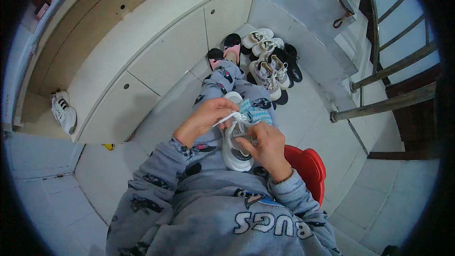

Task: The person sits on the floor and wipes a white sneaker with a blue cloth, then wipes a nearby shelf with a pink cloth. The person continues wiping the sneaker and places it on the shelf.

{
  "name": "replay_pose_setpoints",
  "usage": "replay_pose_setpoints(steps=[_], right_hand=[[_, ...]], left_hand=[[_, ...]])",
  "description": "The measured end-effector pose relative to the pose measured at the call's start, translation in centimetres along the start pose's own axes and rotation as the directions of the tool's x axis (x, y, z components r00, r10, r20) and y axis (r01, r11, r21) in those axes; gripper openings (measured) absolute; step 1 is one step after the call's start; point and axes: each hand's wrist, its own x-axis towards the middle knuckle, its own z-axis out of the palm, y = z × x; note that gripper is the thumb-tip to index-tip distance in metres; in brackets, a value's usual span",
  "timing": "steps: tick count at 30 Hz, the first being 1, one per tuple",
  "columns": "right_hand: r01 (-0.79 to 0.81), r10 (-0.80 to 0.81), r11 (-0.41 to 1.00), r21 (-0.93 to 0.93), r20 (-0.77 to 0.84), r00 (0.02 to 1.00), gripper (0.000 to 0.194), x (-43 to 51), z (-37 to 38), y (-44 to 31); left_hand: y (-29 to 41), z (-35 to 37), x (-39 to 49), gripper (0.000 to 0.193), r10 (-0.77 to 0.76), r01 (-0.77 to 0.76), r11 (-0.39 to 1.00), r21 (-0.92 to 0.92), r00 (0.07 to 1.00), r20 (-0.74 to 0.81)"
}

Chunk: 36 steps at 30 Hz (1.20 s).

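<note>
A white sneaker [237,161] lies on my lap, its toe towards my body, with a loose white shoelace [239,116] knotted over its tongue. From the left, my left hand [204,115] pinches the lace near the knot. My right hand [267,145] bends over the other side of the shoe, its fingers curled on the lace; the exact grip is partly hidden. Just beyond that hand, a blue-and-white striped cloth [256,111] rests against the shoe on my legs.
Several shoes, including white sneakers [270,73] and black shoes [292,64], stand on the floor beyond my pink-and-black slippers [233,44]. A low cream cabinet [167,51] curves along the left, bearing a striped white sneaker [64,112]. Right are a red stool [311,170], metal railing [387,108] and phone [343,1].
</note>
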Motion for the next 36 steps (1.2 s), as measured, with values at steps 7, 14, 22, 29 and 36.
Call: replay_pose_setpoints(steps=[7, 14, 22, 29, 36], right_hand=[[-0.025, 0.025, 0.993, -0.119, 0.003, 1.000, 0.029, 0.6, 0.8, -0.2], [-0.032, 0.032, 0.982, -0.186, -0.004, 0.999, 0.018, 1.0, 1.0, 0.0], [-0.027, 0.021, 0.984, -0.175, -0.033, 0.999, 0.017, 0.0, 0.8, 0.0], [-0.072, 0.070, 0.990, -0.120, -0.020, 0.997, 0.014, -1.3, 0.8, 0.1], [-0.048, 0.046, 0.998, -0.034, -0.044, 0.998, 0.012, -2.1, 0.8, 0.1]], left_hand=[[-0.2, 0.0, 0.0, 0.020, -0.011, 0.010, 0.998, -0.058, 1.000, -0.010], [0.0, -0.2, -0.2, 0.019, 0.000, -0.002, 0.999, 0.044, 0.999, 0.034], [-0.9, 0.4, 0.3, 0.012, 0.177, -0.163, 0.963, 0.216, 0.983, -0.049], [-1.2, 2.1, 0.9, 0.010, 0.227, -0.206, 0.973, 0.105, 0.939, -0.258], [-2.3, 1.3, 1.6, 0.012, 0.207, -0.211, 0.977, 0.018, 0.932, -0.298]])
